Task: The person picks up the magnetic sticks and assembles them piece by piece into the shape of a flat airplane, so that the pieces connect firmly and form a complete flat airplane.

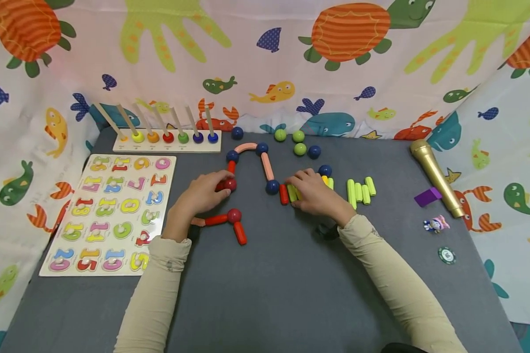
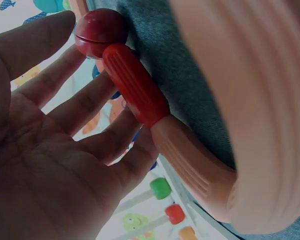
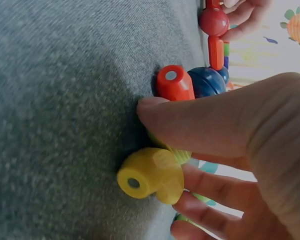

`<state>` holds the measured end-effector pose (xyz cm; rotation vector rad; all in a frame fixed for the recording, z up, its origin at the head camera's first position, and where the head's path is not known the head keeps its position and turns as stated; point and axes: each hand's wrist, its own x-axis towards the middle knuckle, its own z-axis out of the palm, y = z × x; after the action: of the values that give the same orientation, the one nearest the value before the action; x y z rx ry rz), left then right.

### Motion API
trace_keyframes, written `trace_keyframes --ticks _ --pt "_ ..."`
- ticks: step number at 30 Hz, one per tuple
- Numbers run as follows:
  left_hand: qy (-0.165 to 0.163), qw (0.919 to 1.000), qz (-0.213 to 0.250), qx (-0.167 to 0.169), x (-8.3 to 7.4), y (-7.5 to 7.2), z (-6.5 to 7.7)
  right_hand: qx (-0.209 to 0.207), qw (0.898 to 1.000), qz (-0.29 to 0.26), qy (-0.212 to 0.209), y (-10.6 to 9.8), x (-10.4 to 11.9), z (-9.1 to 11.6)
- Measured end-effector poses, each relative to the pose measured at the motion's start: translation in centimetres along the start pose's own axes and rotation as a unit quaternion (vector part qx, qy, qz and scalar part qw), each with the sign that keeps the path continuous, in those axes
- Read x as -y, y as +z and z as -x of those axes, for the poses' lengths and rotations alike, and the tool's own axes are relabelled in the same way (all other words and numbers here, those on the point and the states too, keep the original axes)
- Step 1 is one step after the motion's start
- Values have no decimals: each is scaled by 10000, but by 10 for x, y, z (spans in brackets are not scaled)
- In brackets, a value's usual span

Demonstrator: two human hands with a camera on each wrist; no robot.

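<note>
My left hand (image 1: 203, 196) pinches a dark red ball (image 2: 101, 31), with thumb and fingers on either side of it. A ribbed red stick (image 2: 135, 85) joins that ball, and a curved peach stick (image 2: 195, 170) follows in the left wrist view. My right hand (image 1: 315, 193) grips a yellow-green stick (image 1: 292, 193), thumb at its near end and fingers at its far end. Left of it lies a red stick (image 1: 284, 194), close below a navy ball (image 1: 272, 187). A yellow stick (image 3: 145, 175) shows beneath the right palm. Blue balls and peach sticks (image 1: 267, 166) form an arch between the hands.
Nearer lies a red ball (image 1: 234, 215) with red sticks. Several green sticks (image 1: 357, 192) lie right; green balls (image 1: 299, 149) stand behind. A number board (image 1: 170, 171) and peg stand (image 1: 168, 147) are left. A gold microphone (image 1: 437, 176), purple block (image 1: 427, 196), figurine (image 1: 436, 224) and chip (image 1: 447, 255) are right.
</note>
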<state>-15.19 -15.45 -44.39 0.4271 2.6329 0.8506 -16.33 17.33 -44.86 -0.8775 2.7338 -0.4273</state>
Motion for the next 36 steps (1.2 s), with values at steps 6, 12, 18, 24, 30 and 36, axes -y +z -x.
trace_keyframes --ticks 6,12,18,24,30,36 --pt "-32 10000 77 -3 3 1 0 -354 9985 -425 54 -9 -2 2" --pt "-117 9998 143 -21 4 6 0 -779 9901 -1124 -300 -13 12 -15" --pt "-74 9997 220 -74 2 9 2 -801 9921 -306 -921 -4 40 -50" --pt "-39 9996 247 -121 1 9 2 -403 9877 965 -1166 5 64 -76" --pt "-49 9998 112 -166 0 9 0 -245 9913 835 -987 4 67 -76" --pt "-124 9996 -257 -52 -2 6 -4 -138 9990 389 -159 -13 55 -55"
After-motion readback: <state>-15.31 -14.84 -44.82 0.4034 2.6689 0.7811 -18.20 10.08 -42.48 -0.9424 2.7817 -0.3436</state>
